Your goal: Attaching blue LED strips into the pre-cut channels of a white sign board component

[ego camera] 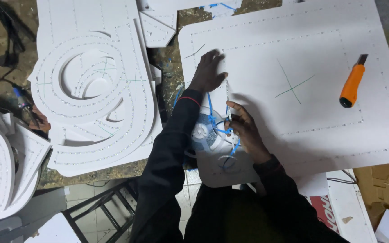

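The blue wire [212, 118] runs between both hands — left hand [208, 72] pressed flat on the white board [320, 40], right hand [244, 128] pinching the wire just below.

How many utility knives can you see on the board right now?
1: an orange utility knife lies on the white board, right of the green cross. Others may be hidden.

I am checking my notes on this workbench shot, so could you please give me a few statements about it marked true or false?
1. The left hand lies flat on the large white board. True.
2. The orange utility knife is in the right hand. False: it lies alone on the board.
3. The right hand's fingers touch the blue wire. True.
4. A red circle is drawn on the board. False: a dark cross is drawn there.
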